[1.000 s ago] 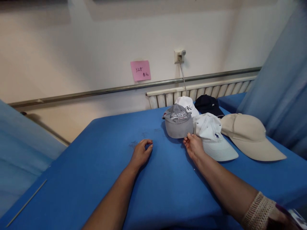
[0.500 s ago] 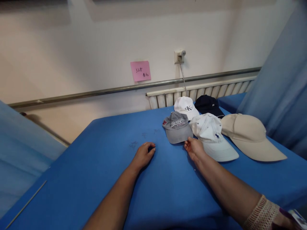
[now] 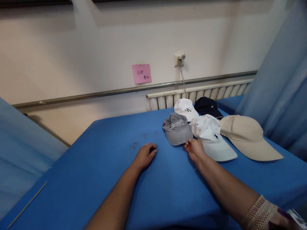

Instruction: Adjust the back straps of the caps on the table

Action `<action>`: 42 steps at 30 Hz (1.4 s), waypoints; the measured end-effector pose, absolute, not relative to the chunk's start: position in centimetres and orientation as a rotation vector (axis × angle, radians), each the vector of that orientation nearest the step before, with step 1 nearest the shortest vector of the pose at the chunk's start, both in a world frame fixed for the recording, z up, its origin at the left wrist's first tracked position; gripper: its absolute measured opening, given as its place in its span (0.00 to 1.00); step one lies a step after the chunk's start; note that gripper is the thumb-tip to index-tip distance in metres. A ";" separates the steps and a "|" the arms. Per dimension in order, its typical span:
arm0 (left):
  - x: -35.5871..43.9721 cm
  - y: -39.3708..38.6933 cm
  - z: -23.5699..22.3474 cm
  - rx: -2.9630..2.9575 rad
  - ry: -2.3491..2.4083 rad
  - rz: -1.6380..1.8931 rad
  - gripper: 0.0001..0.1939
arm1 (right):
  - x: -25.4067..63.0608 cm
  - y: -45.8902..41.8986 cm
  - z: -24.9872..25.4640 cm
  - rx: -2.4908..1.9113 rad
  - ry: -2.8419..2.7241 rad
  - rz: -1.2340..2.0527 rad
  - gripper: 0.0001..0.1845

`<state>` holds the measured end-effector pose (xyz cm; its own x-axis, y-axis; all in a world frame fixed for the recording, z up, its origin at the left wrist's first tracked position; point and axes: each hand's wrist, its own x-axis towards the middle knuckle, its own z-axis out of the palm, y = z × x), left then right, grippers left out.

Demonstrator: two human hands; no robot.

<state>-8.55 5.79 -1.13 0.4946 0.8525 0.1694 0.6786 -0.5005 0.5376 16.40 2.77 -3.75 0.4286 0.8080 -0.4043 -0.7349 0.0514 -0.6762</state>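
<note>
A grey baseball cap [image 3: 177, 127] with white lettering lies on the blue-covered table [image 3: 79, 179]. The edge of its brim is pinched between the thumb and fingers of my right hand [image 3: 193, 149]. To its left, my left hand [image 3: 145, 156] rests on the cover with loosely curled fingers, a gap between thumb and forefinger, and nothing held. Beside the grey cap sits a pale cap [image 3: 208, 131] with a small dark logo. Behind are a white cap [image 3: 184, 107] with black letters and a black cap [image 3: 206, 106]. A large beige cap [image 3: 244, 131] is furthest right.
A thin stick [image 3: 27, 204] lies along the table's left side. Blue curtains hang at the left [image 3: 21, 153] and right [image 3: 275, 86]. Behind the table are a metal rail [image 3: 103, 94], a radiator [image 3: 168, 99], a pink note [image 3: 141, 73] and a wall socket [image 3: 178, 60].
The camera view has shifted slightly. Both hands and all the caps keep practically the same places, my right hand still at the grey cap's brim.
</note>
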 end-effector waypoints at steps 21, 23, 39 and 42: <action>-9.0 5.8 -1.6 2.436 1.226 0.521 0.08 | 14.6 -1.2 -3.5 -0.858 -0.063 1.239 0.11; -9.1 5.9 -1.7 2.443 1.223 0.514 0.09 | 14.1 -1.7 -3.1 -0.813 -0.159 1.226 0.12; -8.9 5.7 -1.4 2.455 1.218 0.509 0.08 | 14.6 -0.8 -3.6 -0.848 -0.138 1.199 0.11; -9.0 5.6 -1.5 2.446 1.218 0.496 0.09 | 15.1 -0.6 -3.7 -0.900 -0.099 1.169 0.10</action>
